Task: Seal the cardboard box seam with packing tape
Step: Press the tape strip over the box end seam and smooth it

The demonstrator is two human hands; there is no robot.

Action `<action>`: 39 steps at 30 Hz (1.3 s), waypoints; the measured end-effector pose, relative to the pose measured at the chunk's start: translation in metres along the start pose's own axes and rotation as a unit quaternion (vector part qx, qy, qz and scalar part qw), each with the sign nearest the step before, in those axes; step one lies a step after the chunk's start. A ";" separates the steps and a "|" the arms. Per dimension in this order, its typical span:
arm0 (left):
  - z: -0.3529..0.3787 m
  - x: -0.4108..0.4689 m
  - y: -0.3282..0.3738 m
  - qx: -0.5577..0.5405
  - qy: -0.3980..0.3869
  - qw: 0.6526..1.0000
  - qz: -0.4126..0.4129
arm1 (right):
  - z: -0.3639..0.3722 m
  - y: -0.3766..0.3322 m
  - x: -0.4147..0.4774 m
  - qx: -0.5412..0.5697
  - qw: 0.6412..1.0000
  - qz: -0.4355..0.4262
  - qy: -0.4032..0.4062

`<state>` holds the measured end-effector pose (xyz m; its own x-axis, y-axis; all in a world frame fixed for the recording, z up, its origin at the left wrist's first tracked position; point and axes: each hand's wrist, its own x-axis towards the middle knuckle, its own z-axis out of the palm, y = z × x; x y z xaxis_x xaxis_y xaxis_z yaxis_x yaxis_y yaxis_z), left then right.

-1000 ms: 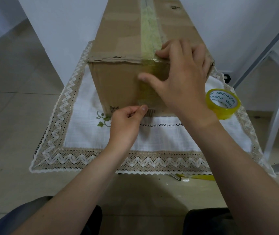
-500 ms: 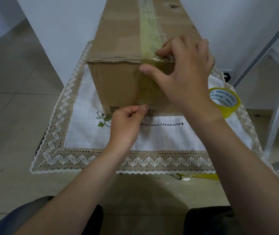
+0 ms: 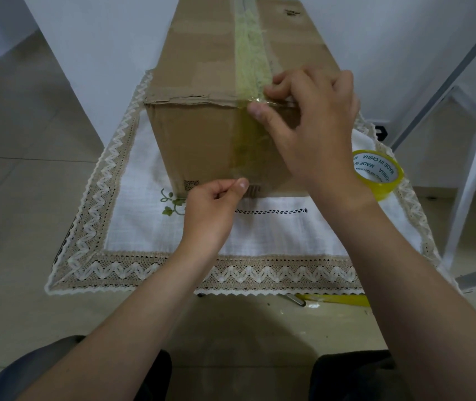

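1. Two hands on one box [image 3: 202,134], which sits on a cloth [image 3: 144,227]; tape strip [image 3: 249,65] runs along the top seam & down the near face.
2. L hand [image 3: 210,209]: fingers closed, pinching the strip's bottom end low on the near face.
3. R hand [image 3: 309,123]: fingers spread, thumb & fingertips pressing tape at the top edge.
4. Step, prob.: smoothing the tail over the corner. Next: rub down the face, release the end.
5. Roll [image 3: 377,173] rests at right, near the box.

White wall [image 3: 109,39], beige tiled floor [image 3: 22,140]
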<state>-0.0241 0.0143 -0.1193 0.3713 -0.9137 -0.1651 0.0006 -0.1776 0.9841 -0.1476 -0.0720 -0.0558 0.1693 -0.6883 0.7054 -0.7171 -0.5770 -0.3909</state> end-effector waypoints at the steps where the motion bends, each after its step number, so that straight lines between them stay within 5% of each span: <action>1: 0.000 0.000 0.000 -0.003 -0.001 1.000 -0.001 | 0.001 0.000 0.002 0.008 1.000 0.011 0.009; 13: -0.001 0.001 -0.001 0.001 0.002 1.000 0.012 | -0.007 0.001 -0.008 -0.093 0.992 -0.050 -0.073; 22: -0.001 0.003 -0.001 0.004 -0.005 1.000 0.013 | -0.001 0.002 -0.003 -0.022 1.000 -0.004 0.002; 29: 0.000 0.007 -0.006 0.016 0.002 1.000 0.023 | -0.002 0.002 -0.012 -0.105 0.991 -0.048 -0.062; 39: 0.001 0.004 0.000 0.015 0.004 1.000 0.003 | -0.001 0.002 -0.005 -0.063 0.997 -0.025 -0.029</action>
<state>-0.0236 0.0101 -0.1199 0.3783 -0.9121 -0.1580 -0.0299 -0.1826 0.9827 -0.1502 -0.0695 -0.0597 0.2423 -0.6864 0.6857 -0.7856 -0.5535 -0.2765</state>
